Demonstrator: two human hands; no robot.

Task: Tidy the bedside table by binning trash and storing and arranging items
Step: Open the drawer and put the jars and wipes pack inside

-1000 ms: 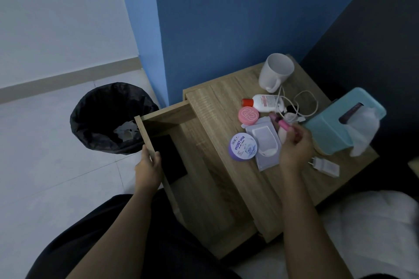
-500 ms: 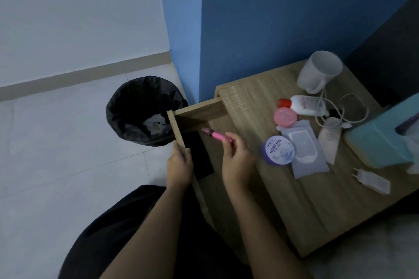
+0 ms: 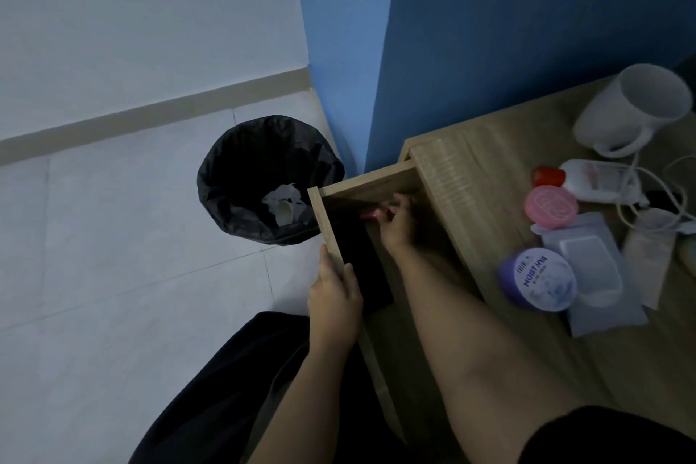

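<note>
The wooden bedside table (image 3: 463, 192) has its drawer (image 3: 327, 226) pulled out to the left. My left hand (image 3: 333, 296) grips the drawer's front edge. My right hand (image 3: 397, 224) is down inside the drawer, fingers closed on a small pink tube (image 3: 369, 215) near the far end. A flat black item (image 3: 363, 271) lies in the drawer. On the tabletop sit a white mug (image 3: 636, 109), a white bottle with a red cap (image 3: 587, 179), a pink round tin (image 3: 550, 206), a purple jar (image 3: 536, 279), a wipes pack (image 3: 591, 275) and a white cable (image 3: 663, 200).
A bin with a black liner (image 3: 263, 177) stands on the pale tiled floor left of the drawer, with crumpled white paper inside. A blue wall rises behind the table. My dark clothing fills the bottom of the view.
My right hand has carried the pink tube from the tabletop leftwards and down into the drawer. The left hand has stayed on the drawer front. The view has swung left.
</note>
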